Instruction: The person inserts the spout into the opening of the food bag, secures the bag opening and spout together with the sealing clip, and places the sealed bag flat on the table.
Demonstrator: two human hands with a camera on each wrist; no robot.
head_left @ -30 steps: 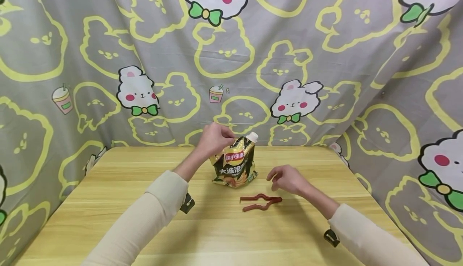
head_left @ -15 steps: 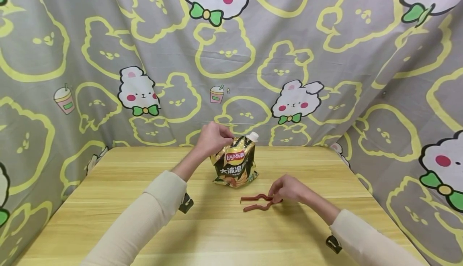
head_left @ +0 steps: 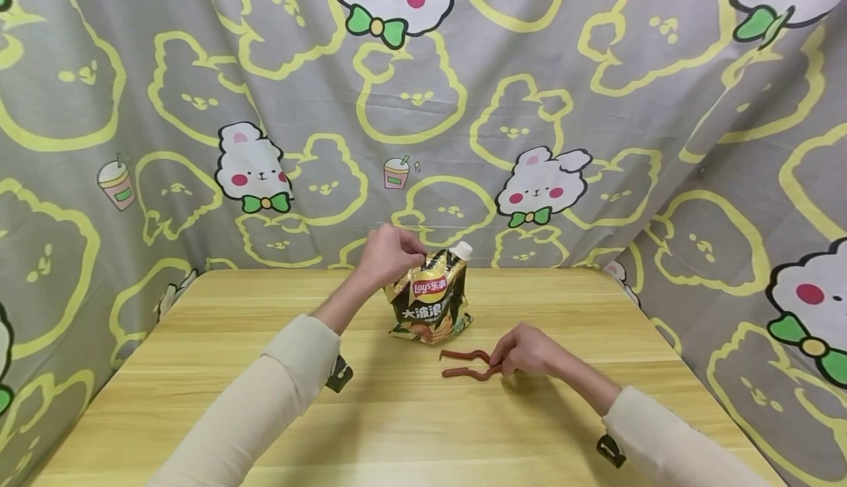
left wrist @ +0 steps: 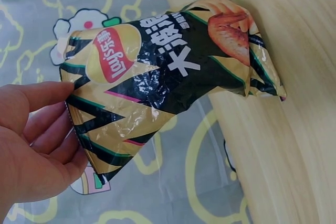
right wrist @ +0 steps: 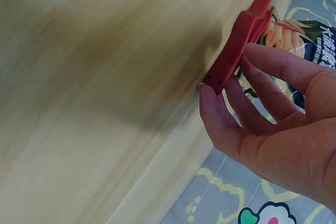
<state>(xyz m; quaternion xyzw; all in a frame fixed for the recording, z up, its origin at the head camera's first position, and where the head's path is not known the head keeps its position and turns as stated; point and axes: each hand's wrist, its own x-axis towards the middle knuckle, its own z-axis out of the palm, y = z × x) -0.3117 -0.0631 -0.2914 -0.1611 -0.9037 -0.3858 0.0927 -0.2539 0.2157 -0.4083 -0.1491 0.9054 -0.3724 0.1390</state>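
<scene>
A black and gold Lay's chip bag [head_left: 430, 303] stands on the table, a white cap-like piece [head_left: 462, 251] at its top right corner. My left hand [head_left: 393, 253] pinches the bag's top edge between thumb and fingers; in the left wrist view, the hand [left wrist: 42, 135] is at the corner of the flattened top. To the right, my right hand [head_left: 527, 350] pinches a red bag clip [head_left: 459, 374] near its joined end. The clip's two arms are spread apart and point left, in front of the bag. In the right wrist view, fingertips grip the clip [right wrist: 239, 40] from both sides.
The wooden table [head_left: 410, 428] extends to a grey curtain [head_left: 317, 97] with yellow outlines and cartoon rabbits, which surrounds the back and sides. Dark clasps [head_left: 610, 450] hang under both cuffs.
My right hand has come down onto the red bag clip and taken hold of it; the clip has shifted slightly. My left hand and the chip bag stay in place.
</scene>
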